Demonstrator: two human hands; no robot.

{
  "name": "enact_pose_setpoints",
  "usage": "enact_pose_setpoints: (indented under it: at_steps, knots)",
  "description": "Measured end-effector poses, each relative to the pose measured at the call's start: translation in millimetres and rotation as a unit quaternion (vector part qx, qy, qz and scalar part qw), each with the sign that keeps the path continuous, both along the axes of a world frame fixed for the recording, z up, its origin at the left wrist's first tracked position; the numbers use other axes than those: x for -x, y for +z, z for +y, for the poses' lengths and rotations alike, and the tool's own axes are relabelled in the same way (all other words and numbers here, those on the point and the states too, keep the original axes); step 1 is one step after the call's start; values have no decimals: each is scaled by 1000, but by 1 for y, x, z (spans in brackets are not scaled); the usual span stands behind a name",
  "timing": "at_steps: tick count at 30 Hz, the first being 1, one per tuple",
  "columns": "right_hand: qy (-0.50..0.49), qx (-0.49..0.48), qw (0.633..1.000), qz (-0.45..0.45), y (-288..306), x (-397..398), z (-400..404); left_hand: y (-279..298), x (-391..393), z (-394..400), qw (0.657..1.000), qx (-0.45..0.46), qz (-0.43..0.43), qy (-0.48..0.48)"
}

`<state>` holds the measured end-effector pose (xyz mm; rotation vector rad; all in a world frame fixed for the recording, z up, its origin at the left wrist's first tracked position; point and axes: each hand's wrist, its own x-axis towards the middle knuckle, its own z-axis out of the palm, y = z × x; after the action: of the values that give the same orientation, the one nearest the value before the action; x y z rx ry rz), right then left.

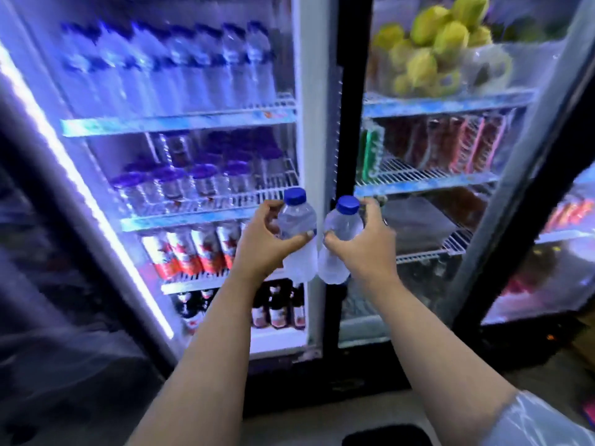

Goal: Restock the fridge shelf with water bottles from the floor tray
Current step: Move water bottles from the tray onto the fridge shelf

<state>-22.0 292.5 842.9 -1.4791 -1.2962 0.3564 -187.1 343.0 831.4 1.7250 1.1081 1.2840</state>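
I hold two small clear water bottles with blue caps in front of the open left fridge. My left hand [262, 239] grips the left bottle [297, 223] around its middle. My right hand [367, 241] grips the right bottle [338, 235] the same way. Both bottles stand upright, side by side, nearly touching. They hover level with the front right corner of the wire shelf [257, 196] that carries several blue-capped water bottles [180, 185]. The right end of that shelf is bare wire. The floor tray is not in view.
Tall water bottles [167, 66] fill the top shelf. Red cans [190, 252] and dark bottles [278, 304] sit on the lower shelves. The fridge's white centre post [317, 123] stands just behind the bottles. The right fridge holds green fruit [434, 46] and cans behind glass.
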Motion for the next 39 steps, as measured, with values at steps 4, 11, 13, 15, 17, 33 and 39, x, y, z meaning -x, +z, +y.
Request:
enact_pose_setpoints:
  at_steps: [4,11,13,15,17,33,39]
  knots:
    - [64,-74,995,-7,45,50,43,58,50,28,997,-59,-17,39]
    - [106,-170,980,-17,131,125,119,151,122,86,987,-141,-23,78]
    - [104,-192,976,-15,154,139,141,176,135,104,983,-161,-26,78]
    - [100,-202,974,-21,176,148,163,197,143,123,982,-171,-28,75]
    - [95,-210,973,-27,194,153,183,214,147,139,981,-174,-31,79]
    - [119,-146,981,-37,222,161,312,230,141,251,945,-154,57,284]
    - [138,-106,984,-36,212,162,335,210,137,266,932,-182,70,306]
